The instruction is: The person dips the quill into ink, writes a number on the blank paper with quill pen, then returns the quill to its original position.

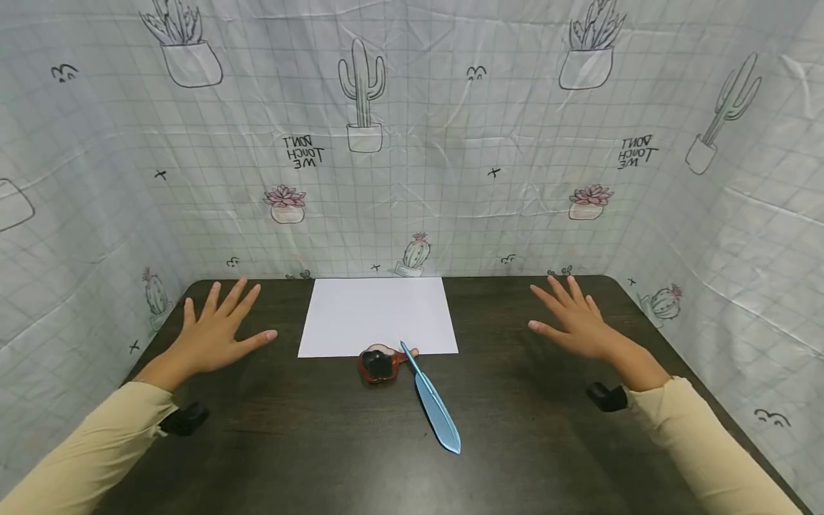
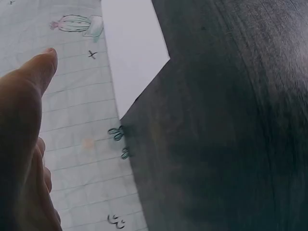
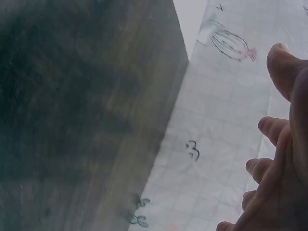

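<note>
My left hand (image 1: 211, 330) is held over the left part of the dark table, fingers straight and spread, with nothing in it. On the other side my right hand (image 1: 576, 323) hovers in the same way, palm down, also holding nothing. Between them a blank white sheet of paper (image 1: 380, 315) lies at the table's far edge. At its near edge sits a small reddish-brown object (image 1: 380, 363) with a black middle and a short stub on its right. A blue feather-shaped pen (image 1: 438, 411) lies slanted beside it, its thin tip overlapping the paper.
The dark wooden table (image 1: 309, 443) is enclosed at the back and sides by a pale gridded curtain (image 1: 438, 107) printed with cacti. A black wrist camera (image 1: 184, 419) is strapped at the left sleeve and another black camera (image 1: 606, 397) at the right.
</note>
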